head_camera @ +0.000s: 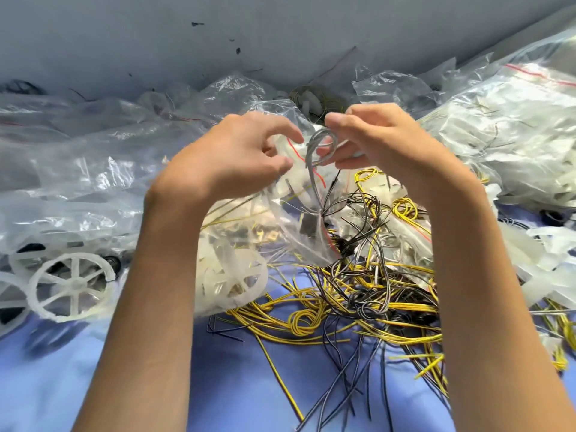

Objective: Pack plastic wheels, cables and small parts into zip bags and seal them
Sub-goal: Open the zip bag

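Observation:
My left hand [237, 154] grips the mouth of a clear zip bag [249, 226] with a red seal line; inside it lie a white plastic wheel and small parts. My right hand [377, 135] pinches a looped grey cable [322, 145] just above the bag's opening, its tail hanging down toward the bag. Both hands are raised over the middle of the pile. A tangle of yellow and black cables [358, 294] lies on the blue cloth below. A loose white spoked wheel [73, 286] lies at the left.
Crumpled clear bags [78, 169] cover the left and back. A big filled zip bag [514, 126] of white parts sits at the right, with loose white plastic pieces [542, 260] beside it. A grey wall rises behind. Bare blue cloth [237, 385] shows in front.

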